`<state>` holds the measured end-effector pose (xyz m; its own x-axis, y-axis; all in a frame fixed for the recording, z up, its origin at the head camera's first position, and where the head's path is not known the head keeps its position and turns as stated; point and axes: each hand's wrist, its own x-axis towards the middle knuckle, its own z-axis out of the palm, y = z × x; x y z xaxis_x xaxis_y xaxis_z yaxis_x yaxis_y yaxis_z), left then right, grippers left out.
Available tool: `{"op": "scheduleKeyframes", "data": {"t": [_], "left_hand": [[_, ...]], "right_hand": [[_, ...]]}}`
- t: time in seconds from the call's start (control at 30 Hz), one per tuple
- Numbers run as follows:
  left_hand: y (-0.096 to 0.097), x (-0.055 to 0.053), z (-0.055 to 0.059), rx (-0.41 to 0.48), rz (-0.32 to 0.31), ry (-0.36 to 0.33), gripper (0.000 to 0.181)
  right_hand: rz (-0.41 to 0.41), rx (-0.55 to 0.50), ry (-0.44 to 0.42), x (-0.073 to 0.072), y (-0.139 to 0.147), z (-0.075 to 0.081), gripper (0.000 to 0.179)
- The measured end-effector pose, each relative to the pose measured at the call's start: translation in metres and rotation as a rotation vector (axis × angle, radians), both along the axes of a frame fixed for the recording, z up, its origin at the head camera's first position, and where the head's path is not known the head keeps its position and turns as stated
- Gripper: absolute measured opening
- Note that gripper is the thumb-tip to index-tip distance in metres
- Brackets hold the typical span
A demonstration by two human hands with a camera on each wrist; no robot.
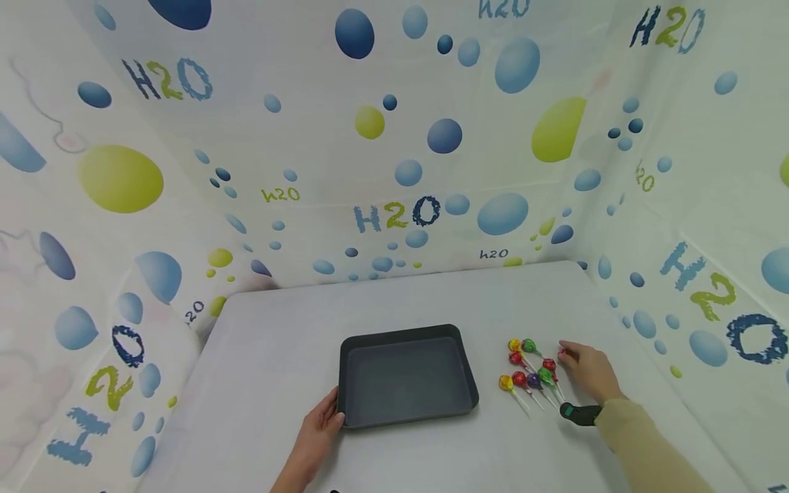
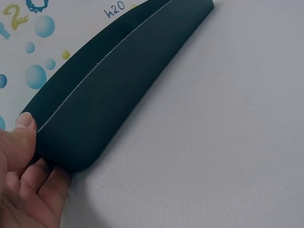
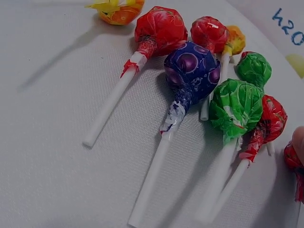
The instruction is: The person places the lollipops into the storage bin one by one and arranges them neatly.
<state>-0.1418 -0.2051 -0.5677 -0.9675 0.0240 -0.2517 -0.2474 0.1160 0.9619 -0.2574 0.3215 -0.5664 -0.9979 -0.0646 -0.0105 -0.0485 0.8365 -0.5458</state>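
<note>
Left hand [image 1: 317, 428] grips tray [image 1: 351, 418] corner (near table [image 1: 277, 342] edge); right hand [image 1: 588, 370] pinches red lollipop [image 1: 562, 354].

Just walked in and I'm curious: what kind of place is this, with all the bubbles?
Probably a small staged recording booth, not a home: printed H2O bubble sheets wall in a plain white table holding only a dark tray and some lollipops.

— Where did the head camera look?
— Down at the table [image 1: 394, 301], taking in tray [image 1: 407, 376] and lollipops [image 1: 531, 373].
— And the wrist cameras?
— Close: left showed that tray's [image 2: 118, 85] edge, right the same lollipops [image 3: 199, 80].
</note>
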Motion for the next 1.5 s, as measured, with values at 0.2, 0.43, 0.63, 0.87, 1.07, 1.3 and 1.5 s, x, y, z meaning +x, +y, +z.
{"op": "scheduleKeyframes", "data": {"t": [0.2, 0.43, 0.63, 0.87, 1.07, 1.3, 1.5], "left_hand": [[0.001, -0.001, 0.0, 0.008, 0.007, -0.001, 0.058], [0.0, 0.0, 0.002, 0.022, 0.014, -0.008, 0.058], [0.0, 0.002, 0.002, 0.023, 0.018, 0.004, 0.059], [-0.002, 0.005, 0.002, 0.041, -0.004, 0.031, 0.06], [-0.003, 0.006, 0.001, 0.059, -0.017, 0.031, 0.061], [-0.004, 0.006, 0.001, 0.051, -0.03, 0.023, 0.061], [-0.005, 0.007, 0.0, 0.076, -0.038, 0.035, 0.062]], "right_hand": [[0.009, 0.022, -0.003, 0.002, 0.0, 0.005, 0.038], [0.004, 0.052, 0.002, 0.004, 0.0, 0.007, 0.038], [-0.017, 0.066, 0.004, 0.004, -0.001, 0.012, 0.032], [0.011, 0.082, -0.027, 0.006, -0.005, 0.018, 0.036], [-0.021, 0.098, -0.019, 0.008, -0.005, 0.016, 0.032], [-0.061, 0.071, -0.055, 0.008, -0.005, 0.018, 0.035], [-0.057, 0.045, -0.078, 0.004, 0.0, 0.017, 0.033]]}}
